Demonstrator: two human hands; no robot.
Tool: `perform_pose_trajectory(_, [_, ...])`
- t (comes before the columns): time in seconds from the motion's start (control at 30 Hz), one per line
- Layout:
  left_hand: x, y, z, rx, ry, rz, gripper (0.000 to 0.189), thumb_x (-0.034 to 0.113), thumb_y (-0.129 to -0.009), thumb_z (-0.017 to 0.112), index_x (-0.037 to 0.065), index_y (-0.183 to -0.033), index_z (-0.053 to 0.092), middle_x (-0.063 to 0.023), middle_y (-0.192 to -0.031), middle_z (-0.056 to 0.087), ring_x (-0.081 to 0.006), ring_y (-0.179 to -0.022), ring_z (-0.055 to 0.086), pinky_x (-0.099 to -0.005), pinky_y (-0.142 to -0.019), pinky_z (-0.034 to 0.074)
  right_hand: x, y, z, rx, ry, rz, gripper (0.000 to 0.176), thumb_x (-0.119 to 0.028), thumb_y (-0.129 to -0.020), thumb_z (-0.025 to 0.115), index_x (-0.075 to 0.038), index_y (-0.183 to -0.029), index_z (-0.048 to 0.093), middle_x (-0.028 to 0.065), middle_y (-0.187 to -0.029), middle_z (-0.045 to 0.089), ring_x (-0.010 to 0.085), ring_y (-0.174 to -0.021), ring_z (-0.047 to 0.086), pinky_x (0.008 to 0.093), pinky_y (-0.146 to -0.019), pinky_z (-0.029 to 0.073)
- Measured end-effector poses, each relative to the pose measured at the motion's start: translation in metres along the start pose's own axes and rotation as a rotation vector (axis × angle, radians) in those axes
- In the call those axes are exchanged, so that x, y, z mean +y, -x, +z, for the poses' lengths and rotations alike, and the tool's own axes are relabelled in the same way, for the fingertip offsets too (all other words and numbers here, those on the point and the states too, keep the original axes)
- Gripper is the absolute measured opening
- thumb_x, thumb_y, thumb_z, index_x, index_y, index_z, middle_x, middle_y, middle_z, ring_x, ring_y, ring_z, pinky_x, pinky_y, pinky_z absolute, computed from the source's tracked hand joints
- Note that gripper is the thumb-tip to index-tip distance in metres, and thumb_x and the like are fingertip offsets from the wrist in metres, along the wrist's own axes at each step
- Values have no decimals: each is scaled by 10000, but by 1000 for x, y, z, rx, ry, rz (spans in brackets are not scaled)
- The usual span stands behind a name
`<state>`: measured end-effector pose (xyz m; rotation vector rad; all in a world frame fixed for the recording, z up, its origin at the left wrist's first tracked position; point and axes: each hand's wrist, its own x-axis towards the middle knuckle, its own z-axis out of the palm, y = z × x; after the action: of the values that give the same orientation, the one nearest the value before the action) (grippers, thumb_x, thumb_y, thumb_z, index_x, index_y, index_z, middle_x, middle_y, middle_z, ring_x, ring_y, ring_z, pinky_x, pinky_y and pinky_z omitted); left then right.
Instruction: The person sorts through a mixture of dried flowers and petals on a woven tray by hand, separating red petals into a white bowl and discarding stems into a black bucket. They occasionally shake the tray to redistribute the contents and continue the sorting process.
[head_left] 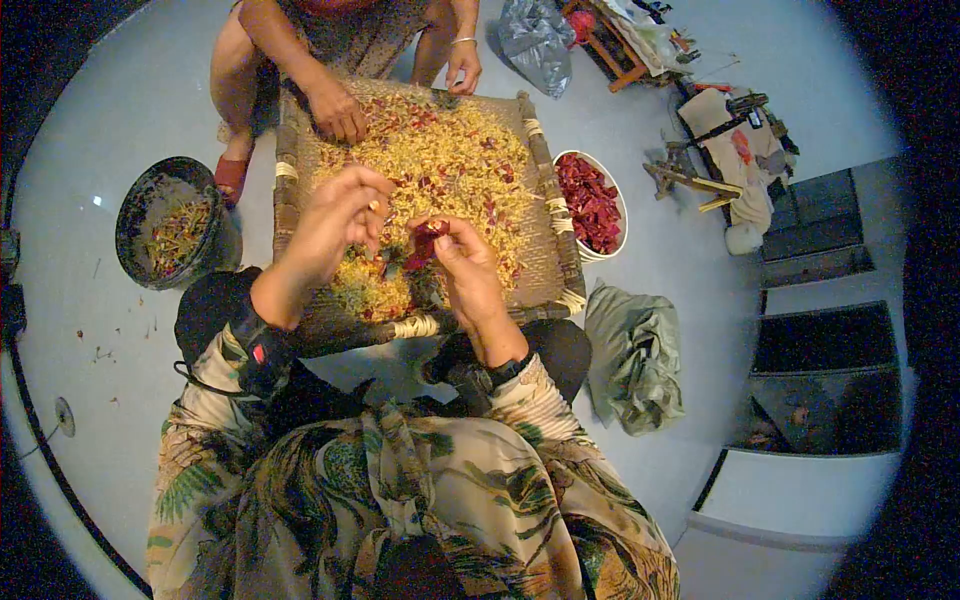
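Between the thumb and fingers of my right hand is a dark red dried chili pepper, held just above the tray. My left hand hovers to its left, fingers curled together. A small pale spot shows at its fingertips, too small to name. Below both hands lies a woven tray with a wooden frame and pale lashings. Yellow chili seeds and scattered red pepper pieces cover much of it. Across from me, another person's hand reaches into the seeds; their other hand rests near the far edge.
At left stands a black bucket of stems and scraps. A white bucket of red chili pieces is at right, beside a greenish sack. A grey plastic bag and a cluttered low stand lie farther off.
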<state>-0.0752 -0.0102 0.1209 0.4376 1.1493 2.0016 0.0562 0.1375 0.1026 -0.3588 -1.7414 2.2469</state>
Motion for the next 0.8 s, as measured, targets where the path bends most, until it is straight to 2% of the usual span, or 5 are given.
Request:
perform_pose_trajectory(0.27, [-13,8,17,-151,-320,15,141,191,-833,588,70,-800,524,54,-604,463,-18,-488,426,-172,-399,353,-4,-2,-1,38,339,-168,170,-118,-859,526,-22,-988,583,48,-985,594,141,-941,535,265,-860,401])
perform_pose_trajectory(0.37, [-25,3,8,-164,-416,75,142,206,-847,581,68,-830,552,12,-670,522,-58,-553,484,-193,-500,399,-5,-3,2,25,415,-219,163,-103,-848,525,-11,-969,584,67,-986,595,162,-956,541,275,-861,407])
perform_pose_trajectory(0.67, [-31,6,11,-141,-478,-15,129,167,-814,605,50,-779,564,33,-637,509,-32,-558,441,-207,-474,356,-9,-2,-1,-38,631,-355,156,-92,-825,515,5,-919,593,140,-965,595,255,-956,558,329,-866,415])
perform_pose_trajectory(0.77, [-47,3,9,-134,-584,200,122,138,-785,613,28,-777,562,8,-648,516,-59,-596,456,-233,-504,367,-9,3,0,-35,660,-356,149,-88,-826,510,7,-902,596,149,-958,592,268,-950,560,341,-861,418])
perform_pose_trajectory(0.8, [-47,3,10,-116,-564,78,110,110,-767,604,12,-756,558,-11,-650,515,-77,-625,465,-249,-540,382,-7,4,0,-33,668,-363,147,-85,-825,509,7,-897,597,151,-955,591,272,-948,561,344,-859,419])
